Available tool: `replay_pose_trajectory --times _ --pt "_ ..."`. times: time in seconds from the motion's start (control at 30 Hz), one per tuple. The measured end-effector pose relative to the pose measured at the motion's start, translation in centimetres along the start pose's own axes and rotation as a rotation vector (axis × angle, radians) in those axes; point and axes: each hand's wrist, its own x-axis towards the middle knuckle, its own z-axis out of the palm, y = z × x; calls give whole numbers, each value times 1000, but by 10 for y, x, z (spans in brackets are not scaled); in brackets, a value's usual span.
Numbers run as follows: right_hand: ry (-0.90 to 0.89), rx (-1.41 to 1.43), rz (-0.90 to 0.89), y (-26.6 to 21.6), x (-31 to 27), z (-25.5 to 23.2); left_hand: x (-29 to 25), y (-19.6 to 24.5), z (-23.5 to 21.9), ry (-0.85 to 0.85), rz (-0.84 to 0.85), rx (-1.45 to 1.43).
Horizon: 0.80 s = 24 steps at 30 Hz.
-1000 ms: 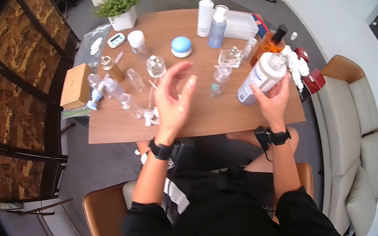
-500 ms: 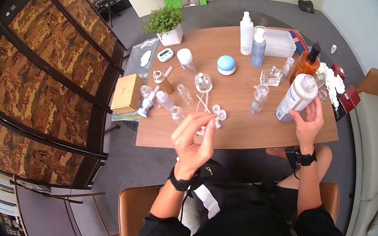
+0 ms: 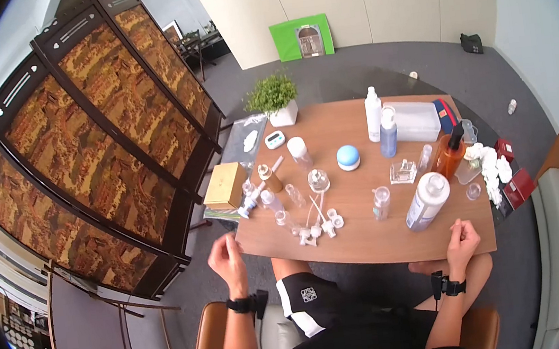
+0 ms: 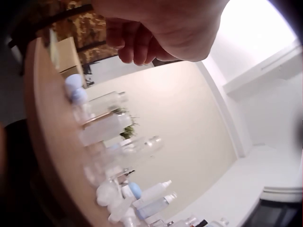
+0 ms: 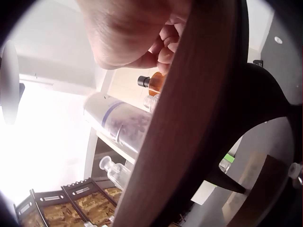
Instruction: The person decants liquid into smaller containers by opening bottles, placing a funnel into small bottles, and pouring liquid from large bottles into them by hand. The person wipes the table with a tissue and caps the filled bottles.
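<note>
Left hand point(image 3: 226, 261): off the front left corner, fingers loosely bent, holding nothing.
Right hand point(image 3: 463, 239): at the front edge, fingers loosely curled; no thing shows in its grip.
Big bottle point(image 3: 428, 201): standing on the table point(image 3: 365, 247), just beyond the right hand; no pump shows on it.
Handling: my judgement is that it suits a wide grip round the body, kept upright, with the other palm free to steady it; coming in low should spare its neighbours.
Bottle body: a tall, smooth cylinder, white above and bluish, see-through below.
Clear bottle point(image 3: 381, 204): slim, probably light plastic and easily tipped, so best passed with room.
Pump heads point(image 3: 329, 229): small white pieces lying loose near the front edge, with thin tubes point(image 3: 317, 209); a fingertip pinch would likely serve.
Jar point(image 3: 348, 158): squat, domed, glossy blue over white.
Square flask point(image 3: 403, 172): clear, hard-edged, glassy.
Amber bottle point(image 3: 449, 159): translucent orange, black-topped.
Tissue point(image 3: 491, 162): soft, crumpled white, beyond the right side.
Table: flat brown wood grain.
</note>
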Motion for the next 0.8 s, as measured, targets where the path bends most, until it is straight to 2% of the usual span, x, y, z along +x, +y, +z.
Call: replay_pose_trajectory --times 0.07,0.1,0.13,0.2,0.27,0.37,0.4,0.5,0.53,0.6,0.67,0.73,0.8 --pt "-28 -166 -148 -13 -1 5 -32 -23 1 45 -97 -32" --pt "-22 -171 -176 -23 -1 9 -48 -35 4 50 -198 -60" --pt "-21 -167 -182 -26 0 12 -63 -47 6 14 -227 -124" --pt "-63 -188 -186 -25 -4 13 -78 -41 14 -35 -158 20" --pt "-104 -238 -220 -27 -1 12 -84 -24 22 -46 -196 1" --pt "-157 -269 -301 -24 -1 10 -93 -6 33 -66 -108 -46" --pt "-166 -287 -314 -20 -1 9 -97 -1 38 -104 -130 -52" --pt "-133 -291 -296 -32 -2 10 -104 35 61 -223 34 12" --pt "-114 -283 -289 -35 -2 10 -106 47 70 -254 17 -15" --pt "-73 -205 -229 -40 -2 9 -110 61 95 -319 113 -41" --pt "-26 -69 -96 -33 -2 8 -125 56 115 -391 15 -153" --pt "-40 42 -5 -22 8 6 -135 57 132 -513 57 -159" --pt "-181 -75 -22 -56 29 -7 -143 55 147 -572 52 -181"
